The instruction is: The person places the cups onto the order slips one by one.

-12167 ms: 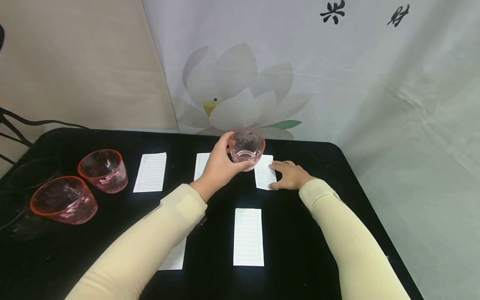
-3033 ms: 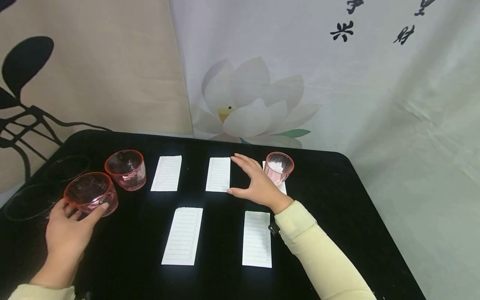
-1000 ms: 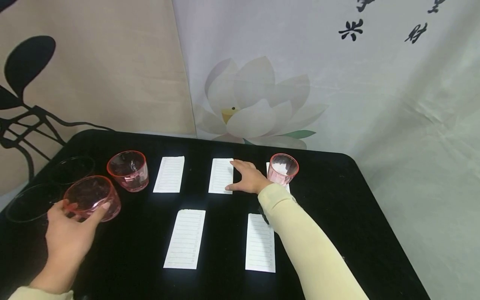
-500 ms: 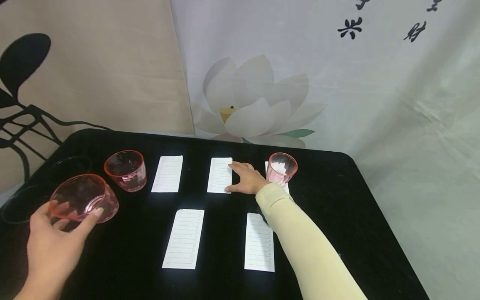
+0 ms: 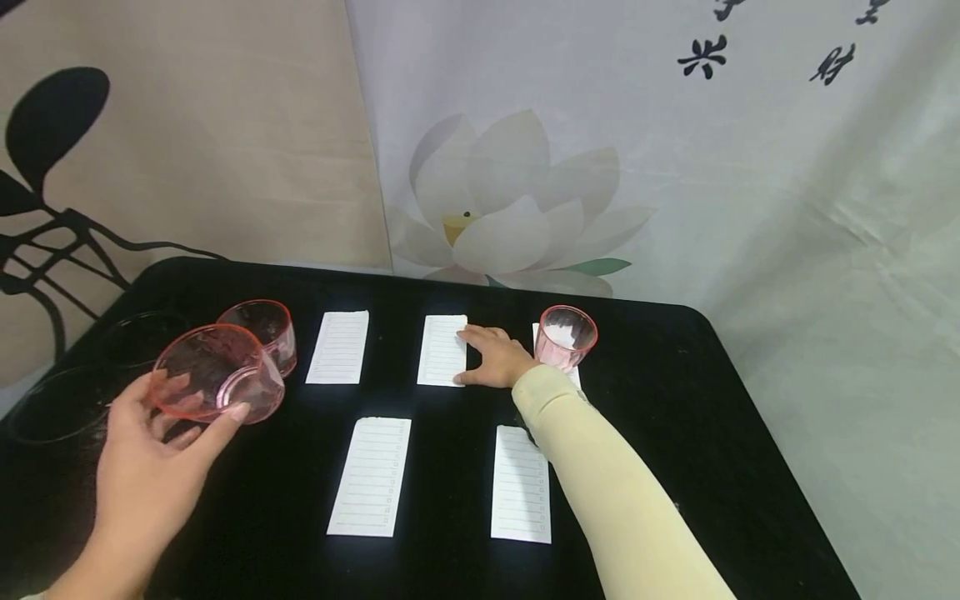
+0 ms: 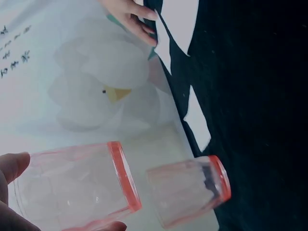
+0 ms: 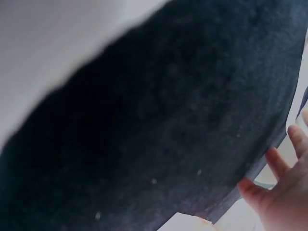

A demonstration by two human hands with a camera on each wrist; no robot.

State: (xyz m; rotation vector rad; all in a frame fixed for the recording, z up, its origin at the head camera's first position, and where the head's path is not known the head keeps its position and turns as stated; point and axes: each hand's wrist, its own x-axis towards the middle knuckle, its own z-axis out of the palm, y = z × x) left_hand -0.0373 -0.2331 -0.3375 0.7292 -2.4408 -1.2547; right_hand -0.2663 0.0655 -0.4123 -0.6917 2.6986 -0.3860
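Clearly, the widest room lay to the right of the middle back card: beyond the standing glass, black surface ran on to the right edge of the table. Behind the card, only a narrow strip separated it from the table's back edge, where a backdrop hung. In front of it, a black gap parted it from the front left card and the front right card; another gap, to its left, reached the back left card.

At the card's right edge rested the right hand, fingers relaxed and extended, thumb apart; whether they pressed the paper could not be told. Well left of the card, the left hand gripped the tilted glass, thumb and fingers round its wall, its mouth leaning away from the card. It partly covered the second glass from the head view.

These three glasses were translucent pink, red-rimmed, tapering toward their bases. Farthest left of the card, two clear glasses showed as faint rounded rims. All the cards were thin, white, ruled paper; the table's covering looked matte, and the backdrop was creased pale cloth printed with a flower.
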